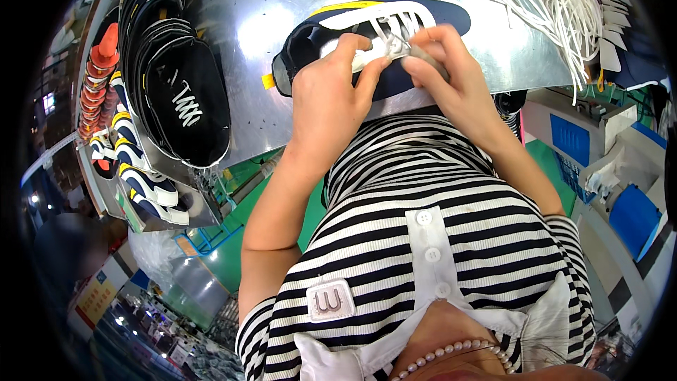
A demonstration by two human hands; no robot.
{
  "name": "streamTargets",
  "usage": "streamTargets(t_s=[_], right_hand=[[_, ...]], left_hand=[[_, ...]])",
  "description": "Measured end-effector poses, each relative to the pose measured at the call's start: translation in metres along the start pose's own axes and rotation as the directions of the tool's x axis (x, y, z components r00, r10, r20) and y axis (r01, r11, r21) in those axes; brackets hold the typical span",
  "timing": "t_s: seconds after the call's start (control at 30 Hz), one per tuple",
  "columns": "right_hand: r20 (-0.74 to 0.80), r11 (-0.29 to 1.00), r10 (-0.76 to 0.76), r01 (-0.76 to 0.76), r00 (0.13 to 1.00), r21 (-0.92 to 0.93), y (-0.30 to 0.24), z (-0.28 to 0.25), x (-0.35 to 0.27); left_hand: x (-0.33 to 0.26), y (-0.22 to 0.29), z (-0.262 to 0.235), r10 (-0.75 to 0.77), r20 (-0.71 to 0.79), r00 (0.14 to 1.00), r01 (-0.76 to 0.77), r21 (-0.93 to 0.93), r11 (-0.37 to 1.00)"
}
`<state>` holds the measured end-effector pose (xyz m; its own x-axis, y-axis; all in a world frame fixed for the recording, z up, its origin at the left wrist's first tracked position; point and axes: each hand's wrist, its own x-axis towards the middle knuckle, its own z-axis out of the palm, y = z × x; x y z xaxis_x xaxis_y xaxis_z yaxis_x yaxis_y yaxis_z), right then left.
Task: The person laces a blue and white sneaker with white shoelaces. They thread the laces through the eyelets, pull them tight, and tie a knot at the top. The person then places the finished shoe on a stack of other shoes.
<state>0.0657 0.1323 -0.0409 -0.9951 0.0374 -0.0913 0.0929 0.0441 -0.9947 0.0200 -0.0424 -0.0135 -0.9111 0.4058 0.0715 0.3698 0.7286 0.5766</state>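
Navy-and-white sneaker (395, 17) lies sideways at the metal desk (240, 42) edge, eyelets facing the person; left hand (331, 92) pinches the white lace (388, 42), right hand (444, 70) grips the lace end for threading; spare laces (536, 0) beside

I see a black-and-white striped short-sleeved top (437, 190) with white button placket (431, 254), white collar (536, 324), small chest patch (330, 301), pearl necklace (451, 350).
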Motion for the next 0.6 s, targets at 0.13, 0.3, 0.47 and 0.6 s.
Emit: streamTargets(t_s=[0.13, 0.3, 0.47, 0.6], right_hand=[[0.055, 0.985, 0.008, 0.002, 0.998, -0.171, -0.002, -0.010, -0.012], [0.099, 0.984, 0.048, -0.030, 0.994, -0.177, -0.002, -0.013, -0.008], [0.126, 0.994, 0.079, -0.068, 0.989, -0.086, 0.004, -0.009, 0.001], [0.074, 0.974, 0.216, -0.210, 0.973, -0.081, -0.002, 0.010, 0.015]], left_hand=[[-0.002, -0.008, 0.008, 0.158, -0.124, 0.980, -0.159, 0.002, 0.987], [-0.001, -0.009, 0.007, 0.180, -0.102, 0.978, -0.182, -0.017, 0.983], [-0.002, -0.011, 0.005, 0.278, -0.058, 0.959, -0.278, -0.001, 0.960], [-0.003, -0.017, 0.008, 0.348, -0.083, 0.934, -0.348, 0.018, 0.937]])
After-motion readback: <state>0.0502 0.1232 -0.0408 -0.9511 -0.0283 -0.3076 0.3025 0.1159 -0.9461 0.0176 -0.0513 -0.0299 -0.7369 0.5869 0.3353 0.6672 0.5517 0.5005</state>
